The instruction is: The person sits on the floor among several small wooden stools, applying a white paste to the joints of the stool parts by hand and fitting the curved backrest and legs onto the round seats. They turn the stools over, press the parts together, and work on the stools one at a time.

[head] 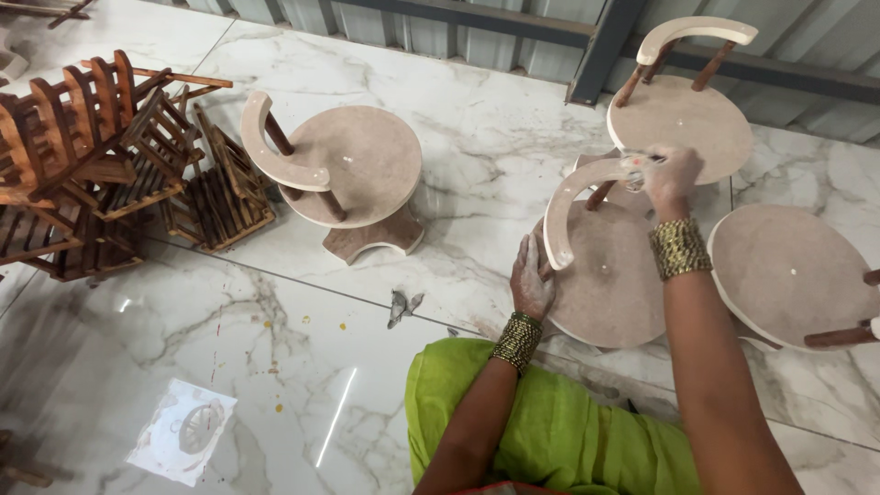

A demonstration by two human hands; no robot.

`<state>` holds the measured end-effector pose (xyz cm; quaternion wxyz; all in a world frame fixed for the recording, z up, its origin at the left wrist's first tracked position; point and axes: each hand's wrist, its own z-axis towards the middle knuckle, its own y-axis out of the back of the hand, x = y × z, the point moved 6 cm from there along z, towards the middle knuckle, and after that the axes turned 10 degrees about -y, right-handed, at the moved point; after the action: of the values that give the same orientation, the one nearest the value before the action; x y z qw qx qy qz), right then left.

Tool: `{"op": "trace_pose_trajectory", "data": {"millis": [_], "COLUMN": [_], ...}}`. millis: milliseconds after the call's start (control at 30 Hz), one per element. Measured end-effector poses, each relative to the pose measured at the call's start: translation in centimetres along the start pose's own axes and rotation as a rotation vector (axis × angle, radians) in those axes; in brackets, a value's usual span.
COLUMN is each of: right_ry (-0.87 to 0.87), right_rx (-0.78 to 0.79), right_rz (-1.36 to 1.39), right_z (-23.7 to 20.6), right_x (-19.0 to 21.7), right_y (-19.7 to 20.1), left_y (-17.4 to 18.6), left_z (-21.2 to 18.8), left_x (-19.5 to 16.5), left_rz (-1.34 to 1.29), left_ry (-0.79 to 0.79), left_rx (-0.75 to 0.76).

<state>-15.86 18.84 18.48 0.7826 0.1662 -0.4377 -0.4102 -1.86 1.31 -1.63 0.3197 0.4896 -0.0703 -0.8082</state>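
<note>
A small round wooden stool (610, 275) with a curved pale backrest (568, 206) stands on the marble floor in front of me. My left hand (532, 275) grips the stool's left edge under the backrest. My right hand (669, 179) is closed on a small crumpled piece of sandpaper or cloth (637, 165), pressed against the upper end of the backrest. Both wrists carry stacks of gold bangles. My lap is covered by green cloth (550, 422).
Three similar round stools stand around: left (353, 170), top right (683, 115), right (793, 275). Dark slatted wooden racks (101, 165) are piled at the left. A crumpled scrap (401, 307) and a paper sheet (183, 431) lie on the floor. A corrugated metal wall (513, 32) runs behind.
</note>
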Motion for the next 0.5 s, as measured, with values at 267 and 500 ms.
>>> {"op": "trace_pose_trajectory", "data": {"millis": [267, 500], "right_ry": [-0.156, -0.015], "right_rx": [0.047, -0.012], "right_rz": [0.069, -0.057], "right_z": [-0.2, 0.1], "right_x": [-0.9, -0.5], "right_y": [0.2, 0.7], "left_y": [0.6, 0.9], "left_z": [-0.1, 0.2], "left_x": [-0.2, -0.7], "left_rz": [-0.053, -0.069], "left_ry": [0.031, -0.012], "left_rx": [-0.012, -0.056]}}
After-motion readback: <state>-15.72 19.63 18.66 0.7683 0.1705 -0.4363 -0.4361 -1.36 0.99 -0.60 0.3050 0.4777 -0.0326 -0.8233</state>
